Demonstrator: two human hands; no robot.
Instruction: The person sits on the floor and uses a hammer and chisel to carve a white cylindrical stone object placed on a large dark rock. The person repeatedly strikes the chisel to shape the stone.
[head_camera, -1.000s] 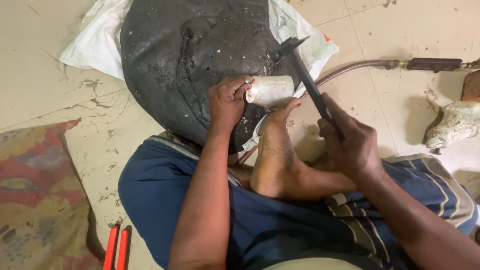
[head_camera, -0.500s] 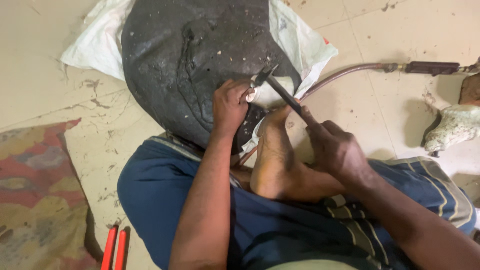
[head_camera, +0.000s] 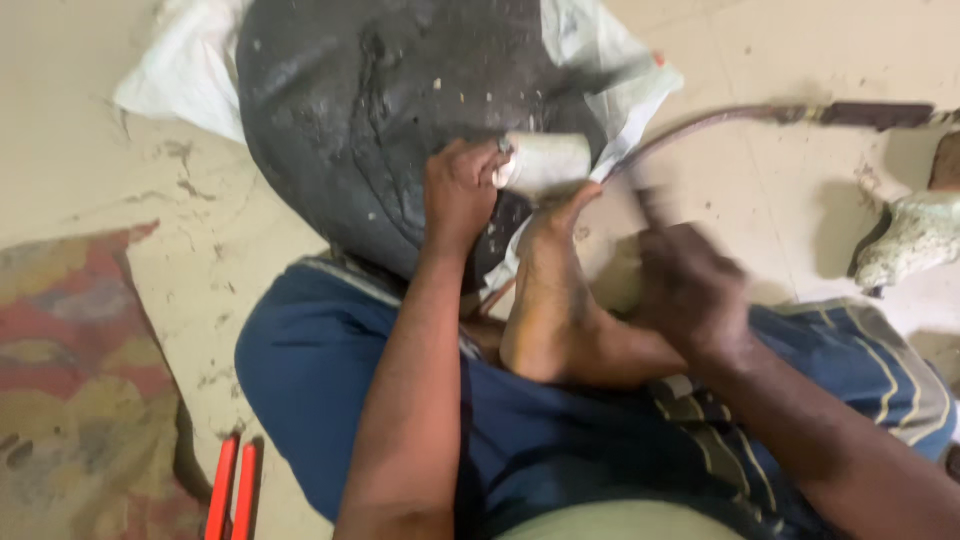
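A pale cylindrical piece (head_camera: 545, 160) is lying on the near edge of a large black dome-shaped form (head_camera: 400, 110), which is resting on a white sack (head_camera: 620, 70) spread over the tiled floor (head_camera: 760, 200). The left hand (head_camera: 462, 190) is gripping the cylinder's left end, fingers curled tight around it — the forearm reaching straight up from the lap. The right hand (head_camera: 690, 290) is blurring to the right of a bare foot (head_camera: 550, 300), fist closed on a dark handle (the tool's head is too smeared to make out). The foot's toes are pressing just below the cylinder. A hose (head_camera: 720, 120) is curving across the floor behind; red handles (head_camera: 232, 490) are lying beside a patterned mat (head_camera: 70, 400).
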